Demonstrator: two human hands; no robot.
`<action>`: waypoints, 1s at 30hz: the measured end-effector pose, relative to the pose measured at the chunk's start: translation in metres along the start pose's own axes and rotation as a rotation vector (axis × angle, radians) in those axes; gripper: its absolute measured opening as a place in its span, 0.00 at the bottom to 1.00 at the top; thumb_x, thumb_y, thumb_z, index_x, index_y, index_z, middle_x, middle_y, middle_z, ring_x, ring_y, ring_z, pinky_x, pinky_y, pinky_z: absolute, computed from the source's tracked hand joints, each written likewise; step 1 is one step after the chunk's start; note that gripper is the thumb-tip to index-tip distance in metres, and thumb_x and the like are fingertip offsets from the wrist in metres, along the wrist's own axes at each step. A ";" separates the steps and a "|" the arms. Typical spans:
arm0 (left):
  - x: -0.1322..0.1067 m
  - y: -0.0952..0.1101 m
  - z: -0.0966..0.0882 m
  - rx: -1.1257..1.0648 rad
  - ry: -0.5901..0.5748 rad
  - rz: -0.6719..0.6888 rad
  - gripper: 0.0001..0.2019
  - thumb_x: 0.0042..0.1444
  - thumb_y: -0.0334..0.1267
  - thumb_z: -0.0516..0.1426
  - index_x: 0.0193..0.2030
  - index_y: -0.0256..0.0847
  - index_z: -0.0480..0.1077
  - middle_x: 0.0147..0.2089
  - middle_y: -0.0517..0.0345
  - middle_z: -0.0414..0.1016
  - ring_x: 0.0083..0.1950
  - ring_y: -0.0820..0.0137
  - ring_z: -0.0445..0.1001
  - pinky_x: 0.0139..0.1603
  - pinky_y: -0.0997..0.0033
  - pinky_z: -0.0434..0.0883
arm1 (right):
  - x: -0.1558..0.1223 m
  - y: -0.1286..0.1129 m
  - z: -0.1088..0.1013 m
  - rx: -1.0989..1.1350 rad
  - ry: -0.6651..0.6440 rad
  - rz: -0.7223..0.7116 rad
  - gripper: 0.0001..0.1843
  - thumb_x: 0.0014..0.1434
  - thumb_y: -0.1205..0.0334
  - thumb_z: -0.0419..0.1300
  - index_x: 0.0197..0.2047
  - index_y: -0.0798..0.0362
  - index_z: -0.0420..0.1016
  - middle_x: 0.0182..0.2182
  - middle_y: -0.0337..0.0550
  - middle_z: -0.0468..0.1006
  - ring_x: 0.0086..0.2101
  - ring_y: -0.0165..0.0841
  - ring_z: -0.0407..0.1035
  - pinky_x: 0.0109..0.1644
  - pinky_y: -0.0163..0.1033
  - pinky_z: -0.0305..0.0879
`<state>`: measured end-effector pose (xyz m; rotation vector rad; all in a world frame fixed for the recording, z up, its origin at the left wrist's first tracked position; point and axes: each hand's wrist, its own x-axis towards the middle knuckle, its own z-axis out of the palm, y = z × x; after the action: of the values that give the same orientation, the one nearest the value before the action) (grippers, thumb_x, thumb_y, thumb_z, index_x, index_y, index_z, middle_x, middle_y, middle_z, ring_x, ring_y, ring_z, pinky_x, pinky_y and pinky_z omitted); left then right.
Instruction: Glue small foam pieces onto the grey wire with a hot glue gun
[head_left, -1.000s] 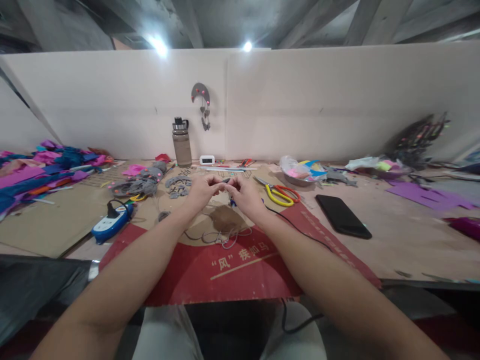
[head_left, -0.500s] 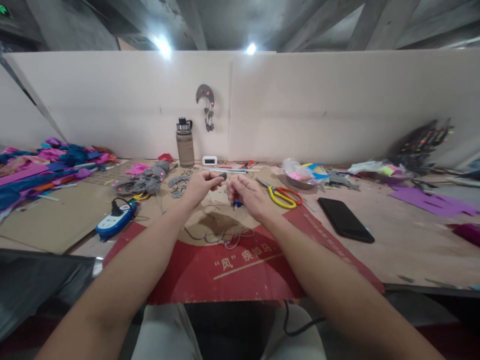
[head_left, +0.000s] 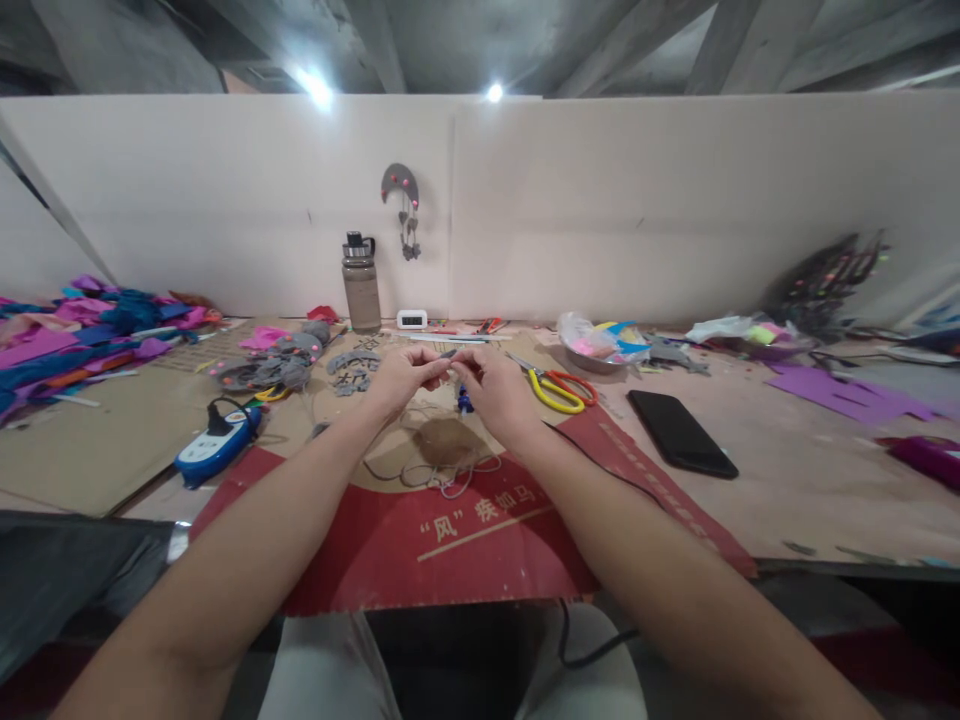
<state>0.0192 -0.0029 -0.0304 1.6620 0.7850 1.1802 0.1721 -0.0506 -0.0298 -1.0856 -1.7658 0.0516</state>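
Above the middle of the cardboard, my left hand (head_left: 409, 378) pinches a small dark grey felt piece (head_left: 448, 354). The fingertips of my right hand (head_left: 491, 390) meet it there and are closed on the same piece. Just under my right palm shows part of a small blue object (head_left: 464, 400), mostly hidden, its kind unclear. Loose loops of thin grey string (head_left: 450, 478) lie on the red and brown cardboard (head_left: 480, 570) below both hands. Flat grey felt cutouts (head_left: 354, 372) rest beyond my left wrist.
Scissors (head_left: 559, 390) with yellow and red handles and a black phone (head_left: 681, 432) lie to the right. A blue power strip (head_left: 217, 445), grey felt pieces with pink dots (head_left: 274, 368) and a bottle (head_left: 361, 290) stand left. A bowl (head_left: 600, 358) sits behind the scissors.
My right hand has moved left and up to meet my left hand at the grey piece. A dark cord now shows beside my right forearm. The view has shifted slightly.
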 end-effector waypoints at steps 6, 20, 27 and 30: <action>-0.001 0.002 -0.002 0.226 0.006 0.047 0.11 0.45 0.44 0.62 0.25 0.37 0.70 0.23 0.59 0.72 0.24 0.76 0.66 0.27 0.74 0.64 | 0.003 0.004 -0.003 -0.068 -0.093 -0.027 0.08 0.58 0.64 0.52 0.32 0.53 0.72 0.30 0.42 0.75 0.33 0.32 0.66 0.38 0.37 0.58; 0.003 0.001 -0.008 0.242 0.162 0.028 0.12 0.43 0.44 0.63 0.23 0.37 0.71 0.22 0.58 0.72 0.22 0.76 0.65 0.25 0.73 0.62 | 0.005 -0.002 -0.006 0.424 -0.113 0.164 0.09 0.56 0.57 0.52 0.28 0.51 0.65 0.21 0.35 0.65 0.23 0.28 0.59 0.29 0.35 0.56; 0.007 -0.006 -0.010 -0.038 0.100 0.044 0.13 0.43 0.44 0.63 0.24 0.36 0.70 0.22 0.60 0.70 0.22 0.78 0.64 0.27 0.75 0.62 | 0.001 -0.004 -0.004 0.444 -0.222 0.138 0.10 0.57 0.57 0.51 0.31 0.52 0.69 0.25 0.38 0.69 0.28 0.29 0.64 0.32 0.35 0.60; 0.006 -0.003 -0.007 -0.078 0.083 0.049 0.13 0.43 0.44 0.63 0.24 0.36 0.69 0.22 0.60 0.70 0.23 0.78 0.64 0.27 0.75 0.61 | 0.000 -0.002 0.003 0.417 -0.133 0.099 0.07 0.55 0.62 0.52 0.37 0.51 0.68 0.32 0.39 0.72 0.31 0.29 0.65 0.36 0.36 0.62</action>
<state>0.0144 0.0057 -0.0306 1.5841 0.7434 1.3052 0.1687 -0.0503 -0.0300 -0.8761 -1.7154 0.5400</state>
